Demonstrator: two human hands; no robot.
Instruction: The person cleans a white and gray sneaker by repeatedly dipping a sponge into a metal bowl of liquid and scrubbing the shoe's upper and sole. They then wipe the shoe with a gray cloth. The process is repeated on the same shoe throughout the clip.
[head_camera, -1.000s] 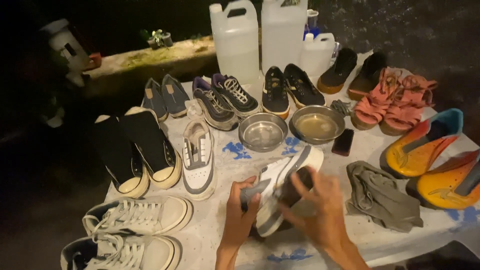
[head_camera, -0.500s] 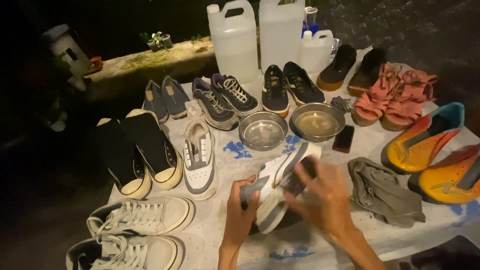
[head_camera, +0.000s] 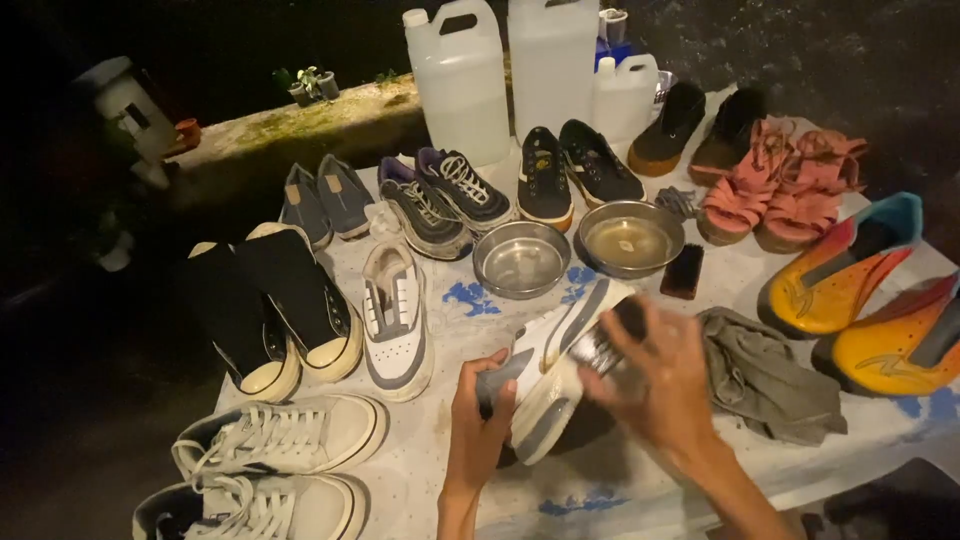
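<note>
Sneaker (head_camera: 548, 375), white with grey stripes, lies tilted on the tabletop (head_camera: 430, 470) right in front of you, its long axis running from the heel near your left hand (head_camera: 482, 415) up and away to the toe near the steel bowls. Your left hand wraps the heel end, fingers closed around it. Your right hand (head_camera: 655, 375) sits over the shoe's upper side, blurred, curled around a small dark thing; you cannot tell just what it is. The right hand is nearer the toe.

Jugs (head_camera: 462, 80), three pale plastic ones, stand at the far edge behind the rows of shoes. A grey cloth (head_camera: 770, 380) lies crumpled just right of your right hand, and a dark brush (head_camera: 683, 272) rests beside the fuller bowl (head_camera: 630, 240).
</note>
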